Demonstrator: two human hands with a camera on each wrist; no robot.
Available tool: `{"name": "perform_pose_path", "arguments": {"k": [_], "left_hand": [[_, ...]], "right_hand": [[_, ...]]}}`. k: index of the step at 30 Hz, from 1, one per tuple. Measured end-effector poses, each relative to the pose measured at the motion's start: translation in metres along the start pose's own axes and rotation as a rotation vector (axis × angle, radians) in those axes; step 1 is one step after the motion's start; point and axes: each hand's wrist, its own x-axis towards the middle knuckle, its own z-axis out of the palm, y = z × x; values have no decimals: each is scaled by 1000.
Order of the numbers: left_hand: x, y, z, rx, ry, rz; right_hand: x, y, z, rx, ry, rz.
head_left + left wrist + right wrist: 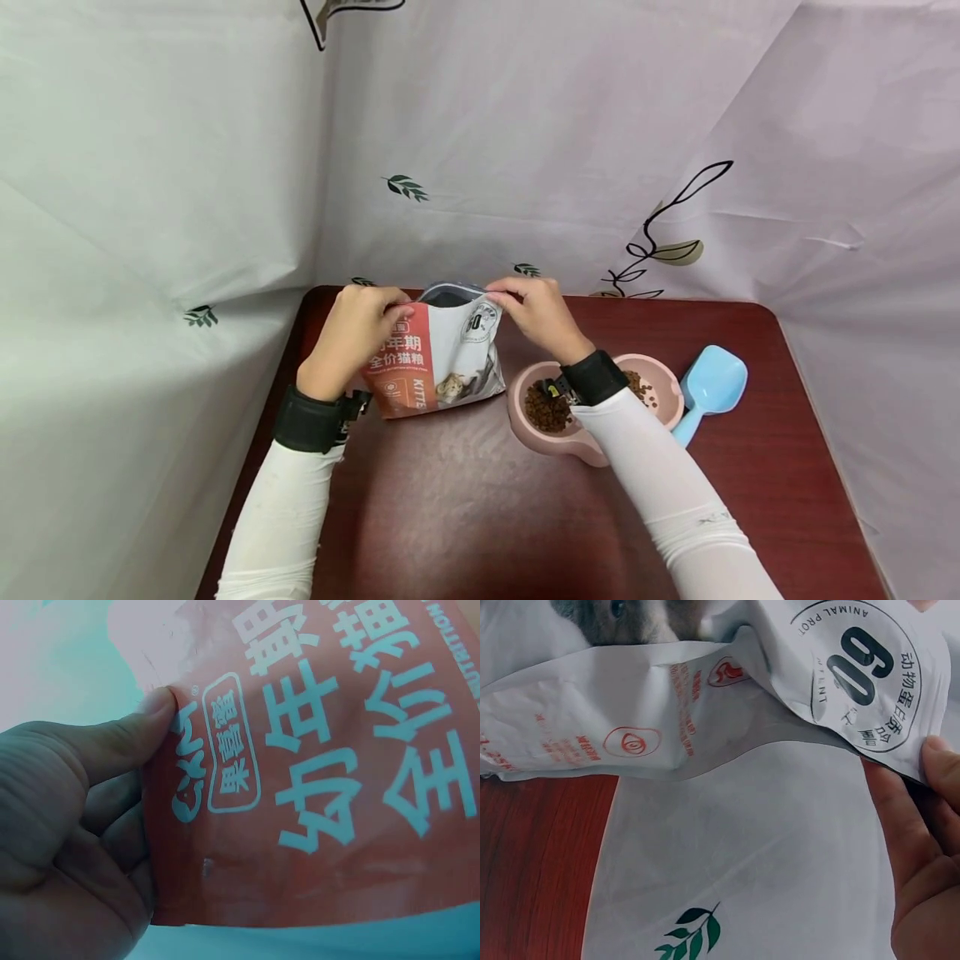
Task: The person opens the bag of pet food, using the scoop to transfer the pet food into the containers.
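A red and white cat food bag (457, 354) stands on the table with its mouth gaping at the top. My left hand (360, 329) pinches the bag's upper left edge; in the left wrist view the thumb presses on the red front and the other fingers go behind. At the upper right corner my right hand (540, 312) pinches the rim between thumb and fingers. The right wrist view shows the bag's white side (652, 712), its folded gusset and the round "60" print. What lies inside the bag is hidden.
Right of the bag sits a pink double bowl (525, 427) with brown kibble (546, 412) in both halves, partly covered by the right wrist. A light blue scoop (716, 379) lies beside it. A patterned white cloth (480, 167) hangs behind the dark red table (780, 467).
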Motion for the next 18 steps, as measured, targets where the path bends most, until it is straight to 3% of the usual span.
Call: {"name": "perform_pose_path", "arguments": {"k": [10,18], "left_hand": [[-2,-12,1,-45,49,9],[-2,-13,1,-68,45,19]], "right_hand": [[-2,9,2,-14,69,-46],[-1,7,4,8,88,-97]]}}
